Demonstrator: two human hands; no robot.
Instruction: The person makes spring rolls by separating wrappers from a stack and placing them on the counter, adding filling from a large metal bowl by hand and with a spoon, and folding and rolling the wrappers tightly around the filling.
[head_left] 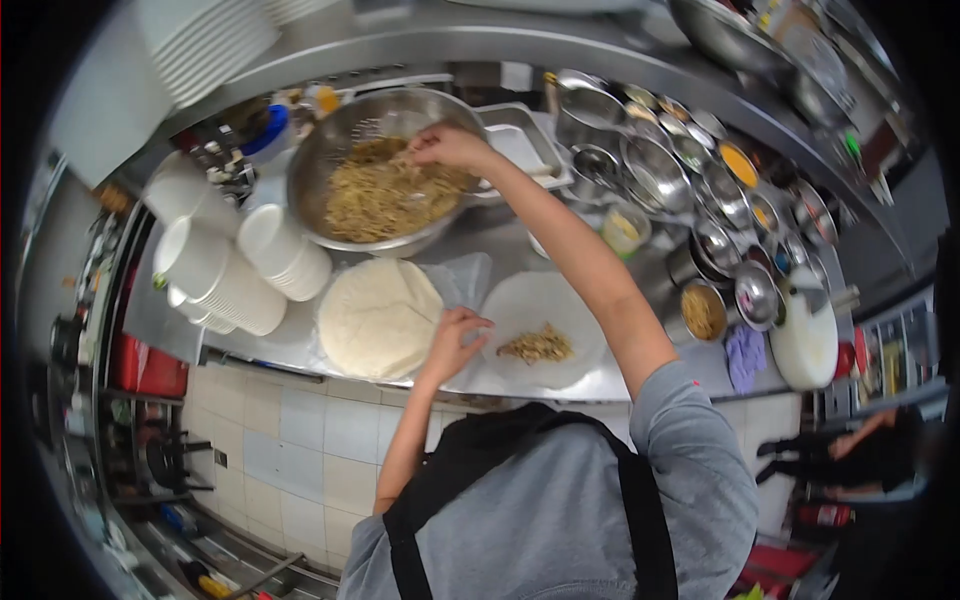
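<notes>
My right hand (447,148) is over the right side of a large metal bowl (310,205). Its fingers are bunched around some of the shredded filling (390,200) that lies in the bowl. On the counter, my left hand (458,343) rests between a stack of thin round wrappers (375,315) and a single round wrapper (520,295); its thumb and fingers are apart and hold nothing. A small heap of filling (540,345) sits on the single wrapper, slightly below its middle. Plastic film (460,275) shows beside the stack.
Stacked white tubs (225,275) stand at the left. Behind my right arm is a metal tray (520,145). Many metal pots and bowls (655,170) crowd the right, with a purple cloth (745,355) and white jug (808,345). Another person (850,445) is at far right.
</notes>
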